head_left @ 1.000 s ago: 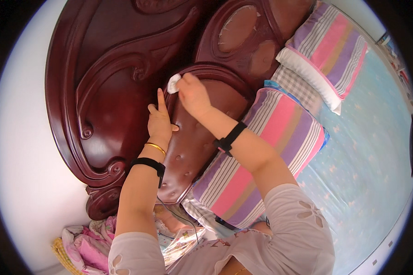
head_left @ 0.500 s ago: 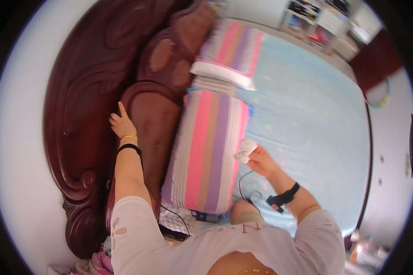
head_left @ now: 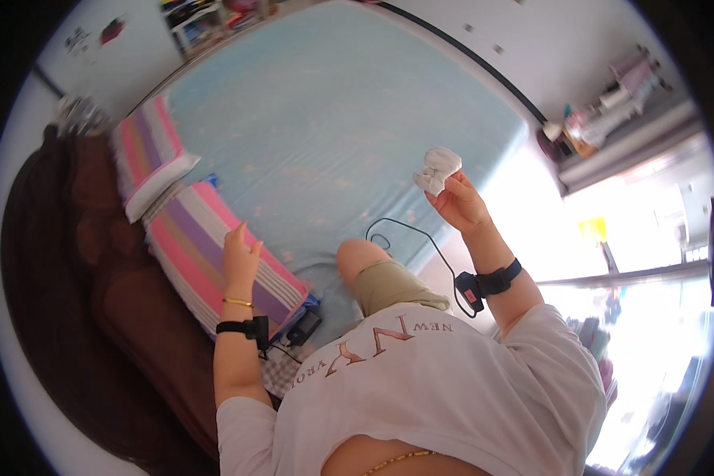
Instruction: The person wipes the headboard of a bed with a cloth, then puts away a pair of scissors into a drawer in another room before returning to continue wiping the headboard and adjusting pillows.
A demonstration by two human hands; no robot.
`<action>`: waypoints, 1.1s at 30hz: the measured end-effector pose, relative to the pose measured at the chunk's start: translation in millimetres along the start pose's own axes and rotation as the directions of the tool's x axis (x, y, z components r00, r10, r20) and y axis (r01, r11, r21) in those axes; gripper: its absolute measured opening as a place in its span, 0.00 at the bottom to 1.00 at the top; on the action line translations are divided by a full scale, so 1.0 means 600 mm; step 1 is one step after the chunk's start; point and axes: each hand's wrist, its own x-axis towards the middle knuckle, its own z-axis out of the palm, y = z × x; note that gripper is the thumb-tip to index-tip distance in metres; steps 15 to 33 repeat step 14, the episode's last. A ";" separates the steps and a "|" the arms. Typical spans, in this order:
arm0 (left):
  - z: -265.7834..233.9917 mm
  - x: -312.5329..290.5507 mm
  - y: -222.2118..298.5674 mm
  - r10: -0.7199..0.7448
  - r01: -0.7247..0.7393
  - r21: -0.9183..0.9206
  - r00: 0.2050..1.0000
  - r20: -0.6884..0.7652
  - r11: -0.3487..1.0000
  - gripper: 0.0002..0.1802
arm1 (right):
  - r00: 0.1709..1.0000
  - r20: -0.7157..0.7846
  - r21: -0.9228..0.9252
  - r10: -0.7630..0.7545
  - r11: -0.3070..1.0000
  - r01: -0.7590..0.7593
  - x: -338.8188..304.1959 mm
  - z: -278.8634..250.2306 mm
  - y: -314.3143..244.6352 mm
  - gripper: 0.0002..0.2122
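A small crumpled white cloth (head_left: 439, 169) is pinched between the thumb and fingers of my right hand (head_left: 458, 205), raised over the right part of the bed. It could be a tissue; its exact kind is not clear. My left hand (head_left: 241, 258) is empty, its fingers apart, in front of the near striped pillow (head_left: 194, 242) in pink, purple, tan and white. Whether it touches the pillow I cannot tell. Beyond lies a second striped pillow (head_left: 148, 147) with a white edge.
A light blue sheet (head_left: 317, 111) covers the bed, with a dark brown headboard (head_left: 47, 301) along the left. My bare knee (head_left: 361, 258) rests on the bed's near side. A black cable (head_left: 420, 230) loops from my right wrist device (head_left: 484, 285). Bright windows (head_left: 642, 341) stand at right.
My view has turned toward the right. The left hand has left the headboard and is now before the near pillow. My right hand has lifted the white cloth away from the pillow.
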 end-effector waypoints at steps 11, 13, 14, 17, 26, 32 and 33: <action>0.129 -0.173 -0.038 -0.284 0.334 -0.185 0.925 0.251 0.924 0.28 | 0.745 -0.446 -0.308 -0.497 0.866 0.393 -0.324 -0.243 -0.323 0.16; 0.142 -0.180 0.013 -0.384 0.456 -0.279 0.881 0.275 0.845 0.28 | 0.644 -0.569 -0.331 -0.512 0.859 0.391 -0.351 -0.261 -0.361 0.17; 0.146 -0.172 0.045 -0.332 0.407 -0.233 0.894 0.301 0.883 0.27 | 0.542 -0.667 -0.351 -0.511 0.857 0.377 -0.365 -0.257 -0.388 0.18; 0.146 -0.172 0.045 -0.332 0.407 -0.233 0.894 0.301 0.883 0.27 | 0.542 -0.667 -0.351 -0.511 0.857 0.377 -0.365 -0.257 -0.388 0.18; 0.146 -0.172 0.045 -0.332 0.407 -0.233 0.894 0.301 0.883 0.27 | 0.542 -0.667 -0.351 -0.511 0.857 0.377 -0.365 -0.257 -0.388 0.18; 0.146 -0.172 0.045 -0.332 0.407 -0.233 0.894 0.301 0.883 0.27 | 0.542 -0.667 -0.351 -0.511 0.857 0.377 -0.365 -0.257 -0.388 0.18; 0.146 -0.172 0.045 -0.332 0.407 -0.233 0.894 0.301 0.883 0.27 | 0.542 -0.667 -0.351 -0.511 0.857 0.377 -0.365 -0.257 -0.388 0.18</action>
